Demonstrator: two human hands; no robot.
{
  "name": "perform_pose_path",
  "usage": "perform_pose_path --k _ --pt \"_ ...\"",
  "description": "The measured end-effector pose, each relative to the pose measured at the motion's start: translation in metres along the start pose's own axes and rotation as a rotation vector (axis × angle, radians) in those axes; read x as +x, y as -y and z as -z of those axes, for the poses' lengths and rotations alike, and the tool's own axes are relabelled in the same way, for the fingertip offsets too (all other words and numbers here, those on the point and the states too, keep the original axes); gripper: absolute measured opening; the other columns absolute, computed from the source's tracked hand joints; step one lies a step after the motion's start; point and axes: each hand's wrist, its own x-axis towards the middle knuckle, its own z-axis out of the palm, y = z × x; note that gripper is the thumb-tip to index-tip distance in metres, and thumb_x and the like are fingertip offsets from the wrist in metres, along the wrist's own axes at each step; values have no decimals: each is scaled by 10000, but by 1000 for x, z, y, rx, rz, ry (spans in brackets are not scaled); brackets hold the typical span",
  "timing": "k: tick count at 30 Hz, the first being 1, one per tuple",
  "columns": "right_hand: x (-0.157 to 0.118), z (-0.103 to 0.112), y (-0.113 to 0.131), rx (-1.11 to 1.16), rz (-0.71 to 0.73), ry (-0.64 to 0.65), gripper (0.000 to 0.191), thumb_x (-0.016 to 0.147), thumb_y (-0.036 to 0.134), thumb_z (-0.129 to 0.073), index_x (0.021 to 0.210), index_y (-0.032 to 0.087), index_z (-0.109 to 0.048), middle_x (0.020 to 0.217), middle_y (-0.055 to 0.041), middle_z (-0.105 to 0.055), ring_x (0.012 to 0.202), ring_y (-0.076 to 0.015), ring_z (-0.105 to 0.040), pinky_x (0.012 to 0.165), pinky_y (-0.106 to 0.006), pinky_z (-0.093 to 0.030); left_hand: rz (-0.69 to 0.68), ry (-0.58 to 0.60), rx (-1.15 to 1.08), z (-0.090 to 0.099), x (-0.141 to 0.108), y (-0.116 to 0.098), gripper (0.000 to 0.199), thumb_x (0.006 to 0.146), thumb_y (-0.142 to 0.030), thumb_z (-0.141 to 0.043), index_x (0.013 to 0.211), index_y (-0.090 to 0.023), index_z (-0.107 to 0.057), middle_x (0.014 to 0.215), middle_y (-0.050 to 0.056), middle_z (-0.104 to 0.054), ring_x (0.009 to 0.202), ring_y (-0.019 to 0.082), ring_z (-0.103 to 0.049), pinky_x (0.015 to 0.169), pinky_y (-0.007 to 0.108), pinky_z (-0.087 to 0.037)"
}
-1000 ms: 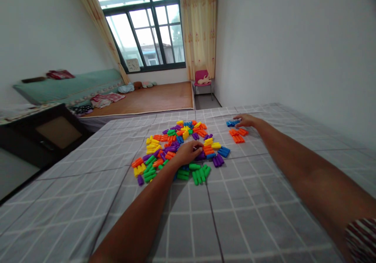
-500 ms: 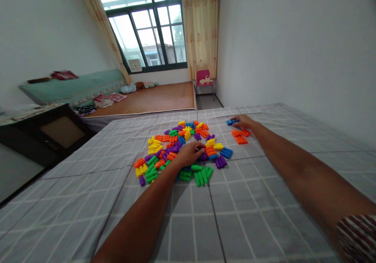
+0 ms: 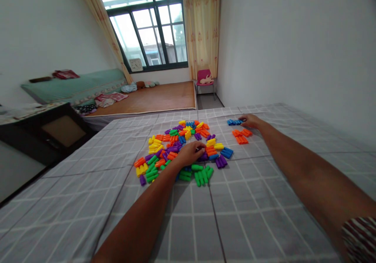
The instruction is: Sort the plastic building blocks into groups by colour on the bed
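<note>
My left hand (image 3: 191, 153) rests on a spread pile of coloured plastic building blocks, its fingers loosely curled and a gap at the thumb. Close to its fingertips are orange blocks (image 3: 210, 150) and purple blocks (image 3: 202, 156); whatever lies under the palm is hidden. Farther off to the right, my right hand (image 3: 250, 121) is at the right end of a row of blue blocks (image 3: 234, 122), fingertips at or just beside the end piece. Just nearer than that hand lie several orange blocks (image 3: 241, 136), apart from the pile.
A grey checked cloth (image 3: 194, 216) covers the surface. Green blocks (image 3: 203, 175) sit at the pile's near side, yellow blocks (image 3: 155, 147) at its left. Beyond stand a low bed (image 3: 164, 94), a pink chair (image 3: 202, 75) and a dark cabinet (image 3: 58, 132); a white wall (image 3: 293, 47) is on the right.
My right hand has slid a little to the right along the blue blocks, uncovering more of the row, which stays in place. My left hand has not visibly moved.
</note>
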Motion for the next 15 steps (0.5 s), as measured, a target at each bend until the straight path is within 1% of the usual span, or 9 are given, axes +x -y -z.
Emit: perform_pose_path --k 3,6,8,9,11,12,13,15 --pt "0 1 1 -43 -40 89 474 676 152 -701 1150 135 -701 994 -94 -735 903 -263 -681 784 -334 -536 16 21 8 0 -1 -2 306 857 -335 -526 1090 -210 -679 1058 46 -712 925 191 -665 808 282 -525" --pt "-2 6 7 -102 -32 63 512 665 180 -716 1174 138 -682 1033 -99 -728 923 -272 -673 777 -340 -536 5 31 4 2 -1 -5 309 863 -302 -511 1103 -188 -667 1070 50 -710 951 188 -661 837 290 -527" --pt "-6 10 20 -129 -15 13 516 673 212 -716 1184 156 -672 1099 -103 -710 978 -276 -654 814 -346 -523 -19 9 -28 6 0 -8 303 860 -251 -497 1099 -169 -665 1085 59 -707 973 185 -656 854 291 -527" --pt "-10 13 31 -126 13 -9 506 695 229 -701 1195 163 -662 1132 -103 -698 998 -269 -646 832 -344 -515 -28 -11 -46 9 1 -9 303 857 -226 -487 1094 -162 -666 1094 65 -706 986 184 -652 862 292 -527" --pt "-22 18 59 -77 122 -5 453 754 257 -652 1200 174 -650 1155 -92 -688 995 -235 -644 841 -320 -502 -31 -64 -63 17 3 -9 310 854 -194 -469 1083 -152 -673 1107 76 -702 1006 187 -645 879 305 -525" --pt "-31 21 75 -37 191 45 417 781 270 -628 1187 178 -652 1131 -84 -696 967 -214 -650 826 -302 -500 -23 -88 -56 22 3 -9 314 852 -187 -464 1078 -150 -678 1105 79 -703 1006 190 -644 885 315 -524" --pt "-40 23 92 0 255 134 377 800 283 -609 1159 180 -662 1085 -76 -709 926 -196 -658 799 -285 -499 -11 -104 -42 26 3 -7 317 849 -184 -463 1075 -149 -682 1097 80 -707 997 193 -646 887 323 -523" --pt "-61 24 121 9 319 388 315 809 315 -608 1084 183 -684 956 -63 -731 821 -173 -668 721 -261 -495 4 -96 -17 32 2 -4 323 836 -182 -471 1073 -145 -687 1072 77 -714 969 194 -651 884 328 -521"
